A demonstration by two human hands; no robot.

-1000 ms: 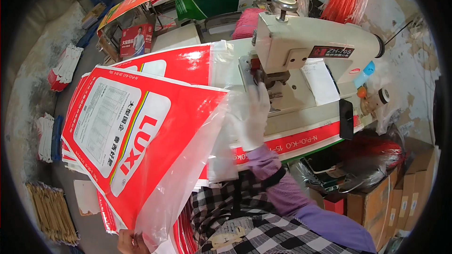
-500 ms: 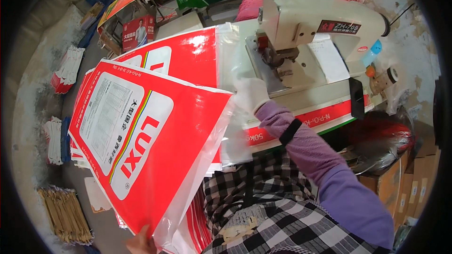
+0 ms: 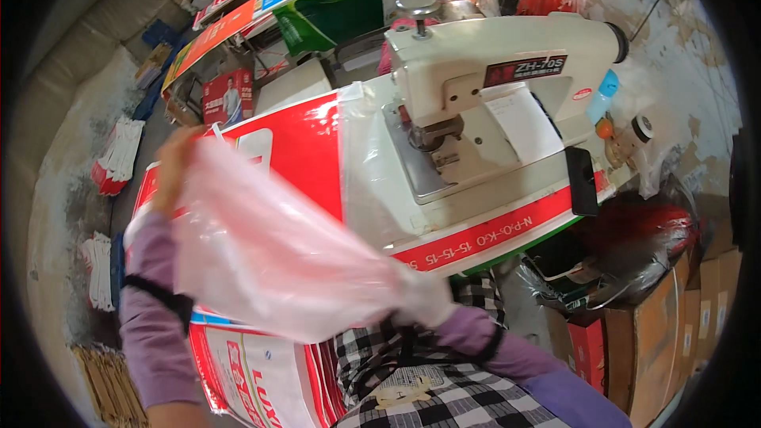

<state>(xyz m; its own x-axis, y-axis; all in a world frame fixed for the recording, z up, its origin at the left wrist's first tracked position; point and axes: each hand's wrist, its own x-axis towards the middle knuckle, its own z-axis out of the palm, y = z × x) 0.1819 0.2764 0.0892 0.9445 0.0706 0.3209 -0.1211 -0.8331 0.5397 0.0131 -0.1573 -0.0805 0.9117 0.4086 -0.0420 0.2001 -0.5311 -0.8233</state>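
Before the sewing machine (image 3: 491,87) tabletop (image 3: 507,226), the clear liner bag (image 3: 277,257), now off the red sack (image 3: 293,150), is stretched between pinching left hand (image 3: 170,166) and gripping right hand (image 3: 424,301).

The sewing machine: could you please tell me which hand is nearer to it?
Right. The right hand grips the clear plastic bag just below the sewing machine; the left hand holds the bag's far-left end.

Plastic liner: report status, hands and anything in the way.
Left hand raised, gripping the clear plastic liner at its top. Right hand, gloved, gripping its lower end. Liner stretched between them, above red printed sacks; sewing machine beyond, apart.
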